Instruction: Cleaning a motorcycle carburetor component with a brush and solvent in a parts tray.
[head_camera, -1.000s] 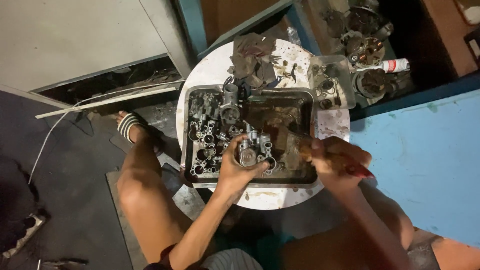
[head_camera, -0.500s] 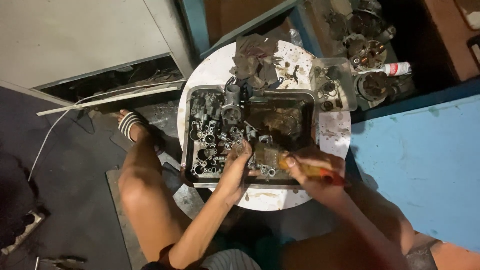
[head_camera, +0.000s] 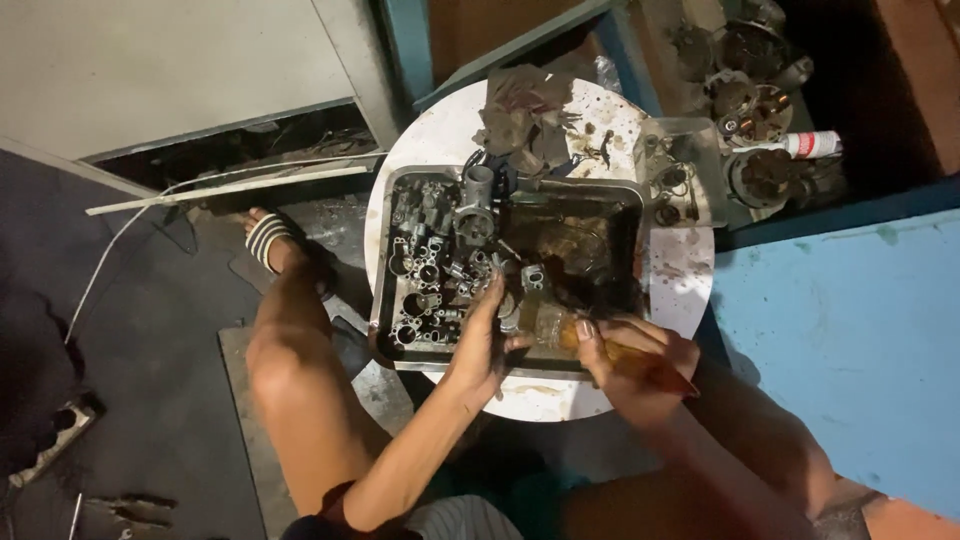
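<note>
A shallow rectangular metal tray (head_camera: 628, 215) sits on a round white desk (head_camera: 690, 275) and serves as the landmark for everything in reach. Its half toward the person's left is packed with small grey metal engine parts (head_camera: 430, 265); its other half holds dark, oily liquid (head_camera: 575, 245).

The left hand (head_camera: 485, 345) reaches over the tray's near rim, fingers curled down onto a small grey metal part (head_camera: 528, 282) near the middle of the tray. The grip looks partly clenched about it, though the fingers hide how firmly it is held. The right hand (head_camera: 630, 360) hovers at the tray's near corner on the person's right, clenched around an orange-brown wooden-handled brush (head_camera: 640, 362). The brush's long axis runs slantwise: the handle end points away from the tray toward the person's right, the working end points in toward the tray's middle and toward the part under the left hand. The two hands lie just beside each other, and the left is the nearer to the part.

Beyond the tray's far rim lies a crumpled, stained brown rag (head_camera: 525, 115). Past its right rim stands a clear plastic container (head_camera: 680, 165), and farther off a white spray can (head_camera: 812, 145) lies among round metal assemblies.
</note>
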